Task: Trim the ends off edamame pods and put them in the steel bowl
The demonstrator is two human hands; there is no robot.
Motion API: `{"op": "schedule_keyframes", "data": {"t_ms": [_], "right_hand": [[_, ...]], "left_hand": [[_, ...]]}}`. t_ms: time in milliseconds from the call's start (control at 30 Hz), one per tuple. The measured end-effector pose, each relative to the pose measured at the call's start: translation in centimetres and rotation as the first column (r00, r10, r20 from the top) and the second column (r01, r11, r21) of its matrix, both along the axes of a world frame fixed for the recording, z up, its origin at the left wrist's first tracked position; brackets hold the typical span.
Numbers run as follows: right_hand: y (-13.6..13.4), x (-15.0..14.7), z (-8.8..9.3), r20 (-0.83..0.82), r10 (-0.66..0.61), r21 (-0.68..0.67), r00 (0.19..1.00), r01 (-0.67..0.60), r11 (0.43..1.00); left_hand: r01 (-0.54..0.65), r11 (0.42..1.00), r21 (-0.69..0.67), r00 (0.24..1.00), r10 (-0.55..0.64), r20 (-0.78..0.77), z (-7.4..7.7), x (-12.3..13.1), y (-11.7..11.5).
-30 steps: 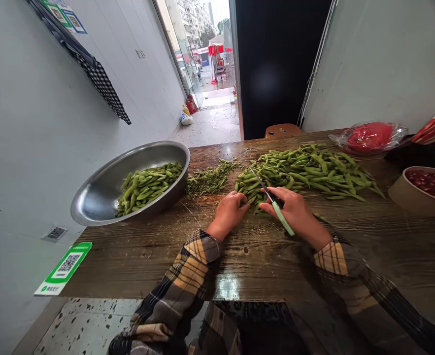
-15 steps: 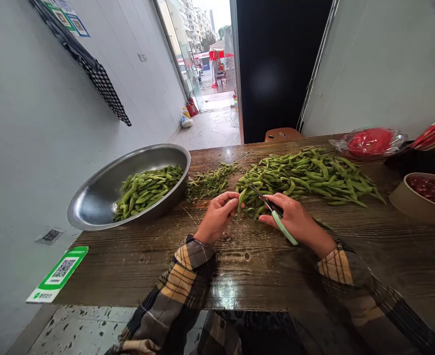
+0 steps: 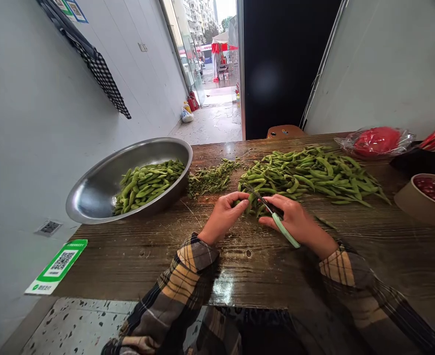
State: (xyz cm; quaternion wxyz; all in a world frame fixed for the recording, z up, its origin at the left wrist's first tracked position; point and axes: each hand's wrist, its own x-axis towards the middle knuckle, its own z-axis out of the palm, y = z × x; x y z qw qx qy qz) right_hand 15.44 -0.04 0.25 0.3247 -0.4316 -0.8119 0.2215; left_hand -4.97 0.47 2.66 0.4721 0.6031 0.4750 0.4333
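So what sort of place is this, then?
Probably a small eatery or food shop: a QR-code card at the edge of the table, a metal bowl of green pods, and a glass door leading outside.

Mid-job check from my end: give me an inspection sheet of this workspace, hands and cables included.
Surface: wooden table, scattered with small bits
Job's things: loose green pods heaped at right; metal bowl partly filled with pods; trimmings between them
Clutter: red item in clear plastic, tub of dark red pieces, QR card
Left hand: fingers bent beside the scissors' tips; grip on a pod unclear
Right hand: holds scissors
Cables: thin white lines, probably cables, beside the dark panel
Surroundings: open doorway ahead; checked cloth hanging at left
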Motion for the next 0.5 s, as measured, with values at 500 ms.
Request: {"op": "schedule_keyframes", "data": {"t_ms": [500], "right_hand": [[0.06, 0.07, 0.02, 0.002, -0.046, 0.026, 0.999, 0.046, 0.999]], "left_hand": [[0.054, 0.971, -0.233, 0.922, 0.042, 0.385, -0.65, -0.77, 0.64]]}}
